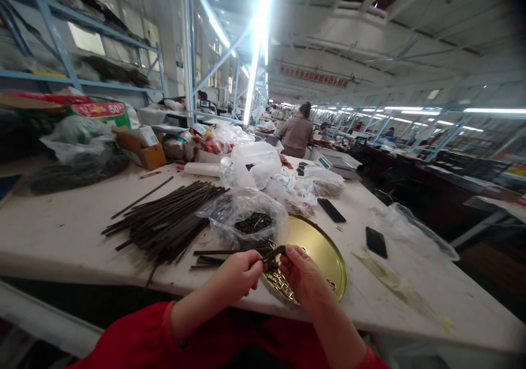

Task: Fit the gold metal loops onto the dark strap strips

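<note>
My left hand [242, 273] and my right hand [302, 273] meet over the left part of a round gold tray [324, 248]. Both pinch a dark strip [273, 254] that runs between their fingertips. Small metal buckles [283, 285] lie in the tray below them. Just behind the hands, an open clear plastic bag [219, 213] holds small dark pieces [253, 222]. A few loose strips [209, 260] lie left of my left hand, and a large pile of dark strips [164, 221] spreads farther left.
Two dark phones [331, 210] [376, 242] lie right of the bag and tray. Plastic bags [255, 163], a white roll [202, 169] and an orange box [150, 155] stand farther back. A person [296, 132] is beyond the table [74, 237].
</note>
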`<state>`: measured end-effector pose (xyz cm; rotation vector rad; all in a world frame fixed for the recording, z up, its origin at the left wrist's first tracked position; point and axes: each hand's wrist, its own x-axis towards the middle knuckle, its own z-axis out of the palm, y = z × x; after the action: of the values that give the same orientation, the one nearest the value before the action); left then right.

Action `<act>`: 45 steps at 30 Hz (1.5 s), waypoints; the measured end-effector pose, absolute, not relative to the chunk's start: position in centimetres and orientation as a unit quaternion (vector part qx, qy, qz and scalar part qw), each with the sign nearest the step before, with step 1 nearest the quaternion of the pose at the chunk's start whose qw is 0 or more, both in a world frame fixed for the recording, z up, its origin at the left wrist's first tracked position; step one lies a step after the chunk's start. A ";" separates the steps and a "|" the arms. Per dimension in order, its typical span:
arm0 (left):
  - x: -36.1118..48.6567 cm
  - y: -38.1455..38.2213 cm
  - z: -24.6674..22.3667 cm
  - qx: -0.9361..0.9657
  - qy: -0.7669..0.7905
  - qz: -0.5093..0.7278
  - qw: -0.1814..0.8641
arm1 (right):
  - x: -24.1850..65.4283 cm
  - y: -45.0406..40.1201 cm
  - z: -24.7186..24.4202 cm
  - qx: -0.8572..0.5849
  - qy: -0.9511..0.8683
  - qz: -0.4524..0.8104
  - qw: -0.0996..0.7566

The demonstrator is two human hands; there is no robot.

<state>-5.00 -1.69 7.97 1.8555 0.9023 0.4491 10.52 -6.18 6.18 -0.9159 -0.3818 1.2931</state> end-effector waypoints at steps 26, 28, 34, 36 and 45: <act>-3.6 -1.5 4.0 0.826 0.302 0.081 0.470 | 11.6 -9.1 1.2 -0.526 -0.319 0.579 0.535; -3.7 -1.4 4.1 0.803 0.290 0.042 0.520 | 12.4 -9.2 0.8 -0.544 -0.313 0.570 0.531; -3.9 -1.0 4.7 0.727 0.294 0.030 0.619 | 12.0 -8.7 -0.8 -0.500 -0.235 0.606 0.572; -3.6 -0.8 4.1 0.708 0.287 0.048 0.643 | 11.2 -8.5 -1.3 -0.472 -0.232 0.635 0.566; -2.7 1.5 1.7 0.627 0.353 0.092 0.689 | 20.6 -1.1 -1.6 -0.774 -0.507 0.218 0.309</act>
<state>-2.73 1.47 1.75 1.4029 0.7893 0.2054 20.56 -1.09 -1.62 -2.0459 -1.3406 0.5760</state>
